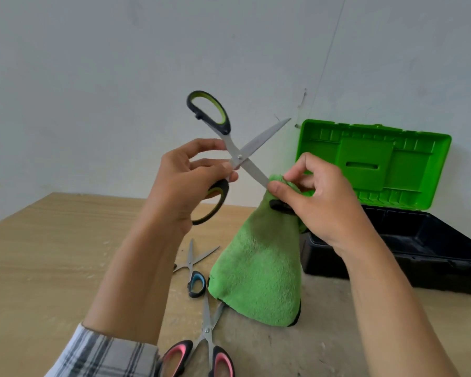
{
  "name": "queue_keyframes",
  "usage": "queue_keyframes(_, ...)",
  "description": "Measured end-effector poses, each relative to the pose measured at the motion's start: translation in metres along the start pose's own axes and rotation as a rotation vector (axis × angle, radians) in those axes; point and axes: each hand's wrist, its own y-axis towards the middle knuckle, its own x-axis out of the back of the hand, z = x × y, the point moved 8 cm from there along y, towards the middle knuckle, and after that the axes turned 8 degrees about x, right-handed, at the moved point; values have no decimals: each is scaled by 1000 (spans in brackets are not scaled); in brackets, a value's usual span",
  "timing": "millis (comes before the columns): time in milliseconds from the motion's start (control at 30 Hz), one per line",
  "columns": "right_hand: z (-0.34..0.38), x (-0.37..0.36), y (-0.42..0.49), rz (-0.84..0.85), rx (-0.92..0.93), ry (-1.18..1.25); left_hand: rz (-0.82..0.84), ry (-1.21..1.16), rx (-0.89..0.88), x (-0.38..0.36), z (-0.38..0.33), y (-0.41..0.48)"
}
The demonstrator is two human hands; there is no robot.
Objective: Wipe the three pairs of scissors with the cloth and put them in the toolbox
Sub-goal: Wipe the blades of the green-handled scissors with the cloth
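My left hand (pixel 185 180) holds the green-and-black scissors (pixel 239 156) in the air with their blades spread wide, fingers pinching near the pivot. My right hand (pixel 318 197) pinches the green cloth (pixel 259 268) around the tip of the lower blade; the rest of the cloth hangs down to the table. The blue-handled scissors (pixel 195 270) lie open on the table below my left hand. Near the bottom edge lie the pink-handled scissors (pixel 207 341), partly hidden by my left sleeve. The toolbox (pixel 430 257) stands open at the right, black base, green lid (pixel 375 164) raised.
The wooden table (pixel 52 254) reaches to a white wall behind. The toolbox lid leans back near that wall. My plaid left sleeve (pixel 101 355) shows at the bottom left.
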Motion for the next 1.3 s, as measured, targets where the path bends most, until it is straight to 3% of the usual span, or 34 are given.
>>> queue_keyframes(167, -8, 9, 0, -6, -38, 94, 83, 14, 65, 0, 6, 3)
queue_keyframes(300, -21, 20, 0, 0, -136, 192, 286, 104, 54, -1, 7, 1)
queue_keyframes(400, -32, 27, -1, 49, -197, 261, 311, 268, -176, -2, -3, -3)
queue_keyframes(500, -34, 28, -3, 106, -223, 318, -48, 732, -649, 3, -26, -9)
queue_keyframes(567, -33, 25, -3, 136, -236, 356, -147, 995, -834, -10, -28, -14)
queue_keyframes(800, -29, 10, -5, 205, -239, 402, 17, 915, -1020, -37, -16, -19)
queue_keyframes(1033, -43, 12, -4, 187, -289, 341, 53, 837, -824, -29, -14, -17)
queue_keyframes(1200, -64, 43, -2, -68, -337, 281, -24, 729, -391, -10, 3, 6)
queue_keyframes(1300, -63, 59, -2, -152, -294, 277, 15, 494, -121, 3, 16, 13)
